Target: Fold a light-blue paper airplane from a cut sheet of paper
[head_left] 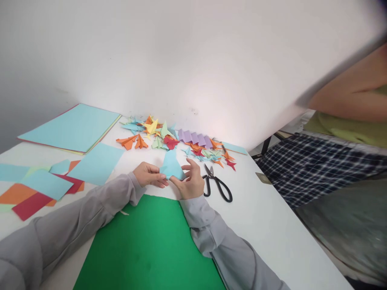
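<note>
A light blue piece of folded paper (171, 164) is held up between my two hands, just beyond the far edge of a green sheet (145, 241). My left hand (150, 175) pinches its lower left corner between thumb and fingers. On the other side, my right hand (191, 181) grips the lower right edge, thumb in front and some fingers raised behind. Black-handled scissors (218, 183) lie on the table close to my right hand, blades pointing away. Fingers partly hide the paper's bottom edge.
Folded paper shapes in several colours (151, 127) and a purple pleated strip (195, 138) lie along the wall. Loose coloured paper pieces (48, 185) and a stack of large sheets (72, 127) are at the left. Another person (347, 92) is beyond the table's right edge.
</note>
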The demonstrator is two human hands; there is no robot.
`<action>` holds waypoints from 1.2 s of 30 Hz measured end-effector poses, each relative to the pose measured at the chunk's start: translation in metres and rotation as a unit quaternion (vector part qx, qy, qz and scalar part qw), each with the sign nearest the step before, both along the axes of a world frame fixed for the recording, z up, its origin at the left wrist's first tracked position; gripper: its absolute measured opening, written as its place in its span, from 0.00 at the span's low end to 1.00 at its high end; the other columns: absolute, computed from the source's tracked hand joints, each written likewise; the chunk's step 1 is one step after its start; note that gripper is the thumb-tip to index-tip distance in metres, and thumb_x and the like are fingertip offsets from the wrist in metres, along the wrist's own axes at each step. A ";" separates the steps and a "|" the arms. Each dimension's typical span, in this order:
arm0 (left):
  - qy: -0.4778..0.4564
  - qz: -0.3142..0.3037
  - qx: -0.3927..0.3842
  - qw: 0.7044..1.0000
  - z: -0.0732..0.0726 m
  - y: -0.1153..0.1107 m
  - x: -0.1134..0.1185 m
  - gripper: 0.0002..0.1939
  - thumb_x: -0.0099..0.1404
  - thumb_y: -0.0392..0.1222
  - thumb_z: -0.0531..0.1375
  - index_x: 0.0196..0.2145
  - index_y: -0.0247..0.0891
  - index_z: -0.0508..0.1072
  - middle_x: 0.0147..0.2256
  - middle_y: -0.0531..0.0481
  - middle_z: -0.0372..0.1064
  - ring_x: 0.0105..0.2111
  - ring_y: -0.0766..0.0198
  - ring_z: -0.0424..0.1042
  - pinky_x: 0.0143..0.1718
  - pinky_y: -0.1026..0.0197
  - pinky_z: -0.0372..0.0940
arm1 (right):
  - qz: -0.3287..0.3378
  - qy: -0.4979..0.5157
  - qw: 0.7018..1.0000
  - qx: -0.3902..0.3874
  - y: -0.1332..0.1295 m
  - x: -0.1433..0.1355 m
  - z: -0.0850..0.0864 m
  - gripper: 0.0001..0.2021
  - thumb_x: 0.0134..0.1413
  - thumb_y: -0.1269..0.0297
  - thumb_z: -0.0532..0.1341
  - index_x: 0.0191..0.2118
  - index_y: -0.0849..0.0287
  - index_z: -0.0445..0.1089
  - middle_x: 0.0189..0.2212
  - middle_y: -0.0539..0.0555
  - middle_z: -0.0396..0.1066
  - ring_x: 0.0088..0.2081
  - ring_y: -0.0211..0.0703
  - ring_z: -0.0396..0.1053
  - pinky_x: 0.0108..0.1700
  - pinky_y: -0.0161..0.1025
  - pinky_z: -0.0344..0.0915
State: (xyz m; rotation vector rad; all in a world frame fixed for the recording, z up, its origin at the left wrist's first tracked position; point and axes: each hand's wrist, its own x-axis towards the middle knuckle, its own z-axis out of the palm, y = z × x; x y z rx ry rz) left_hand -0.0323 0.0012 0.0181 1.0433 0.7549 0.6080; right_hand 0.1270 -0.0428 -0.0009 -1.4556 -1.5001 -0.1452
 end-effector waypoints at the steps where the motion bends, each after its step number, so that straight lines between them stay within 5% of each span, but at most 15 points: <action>1: 0.000 -0.003 -0.001 1.000 0.001 0.000 0.000 0.17 0.35 0.44 0.69 0.21 0.27 0.74 0.21 0.42 0.73 0.24 0.61 0.73 0.28 0.62 0.69 | 0.000 -0.012 1.000 0.006 0.000 0.000 0.001 0.31 0.35 0.56 0.64 0.49 0.58 0.57 0.31 0.49 0.68 0.19 0.32 0.60 0.18 0.32 0.58; 6: -0.005 0.009 0.003 1.000 0.001 -0.001 -0.001 0.17 0.36 0.43 0.69 0.23 0.27 0.75 0.21 0.42 0.73 0.24 0.61 0.73 0.28 0.62 0.70 | 0.045 -0.014 0.999 0.020 -0.002 -0.001 0.004 0.30 0.37 0.57 0.64 0.49 0.56 0.56 0.32 0.52 0.67 0.20 0.33 0.57 0.20 0.34 0.59; 11: -0.027 0.050 -0.019 0.998 -0.002 0.001 0.001 0.18 0.34 0.43 0.70 0.22 0.25 0.74 0.20 0.41 0.72 0.22 0.61 0.72 0.27 0.62 0.69 | 0.107 0.136 0.985 -0.024 0.000 -0.004 0.002 0.33 0.34 0.60 0.66 0.50 0.53 0.53 0.33 0.50 0.64 0.23 0.33 0.59 0.20 0.32 0.59; 16: -0.053 0.088 -0.057 0.993 -0.001 0.003 0.001 0.17 0.33 0.41 0.70 0.20 0.26 0.73 0.19 0.43 0.72 0.22 0.62 0.73 0.24 0.65 0.68 | 0.210 0.378 0.897 -0.096 0.007 -0.009 -0.001 0.30 0.36 0.60 0.65 0.47 0.54 0.52 0.27 0.46 0.63 0.25 0.35 0.64 0.19 0.31 0.62; 20: -0.053 0.070 -0.056 0.995 -0.001 0.004 0.001 0.19 0.33 0.43 0.70 0.20 0.24 0.73 0.18 0.42 0.71 0.21 0.63 0.72 0.23 0.66 0.68 | 0.214 0.458 0.849 -0.152 0.009 -0.011 0.001 0.23 0.33 0.60 0.66 0.38 0.59 0.60 0.19 0.44 0.65 0.18 0.35 0.64 0.18 0.32 0.63; 25: -0.053 0.083 -0.055 0.994 -0.001 0.003 0.002 0.17 0.33 0.40 0.70 0.17 0.24 0.71 0.17 0.43 0.71 0.19 0.63 0.71 0.21 0.66 0.68 | 0.217 0.446 0.853 -0.166 0.006 -0.011 0.003 0.12 0.33 0.62 0.67 0.24 0.61 0.65 0.14 0.47 0.68 0.15 0.33 0.63 0.19 0.32 0.61; 36: -0.027 0.072 -0.034 0.996 -0.002 0.003 0.002 0.12 0.40 0.38 0.69 0.19 0.26 0.73 0.16 0.45 0.70 0.18 0.65 0.70 0.23 0.64 0.68 | 0.214 0.435 0.862 -0.150 0.007 -0.009 0.002 0.11 0.33 0.63 0.68 0.23 0.61 0.67 0.14 0.47 0.69 0.16 0.34 0.64 0.20 0.33 0.62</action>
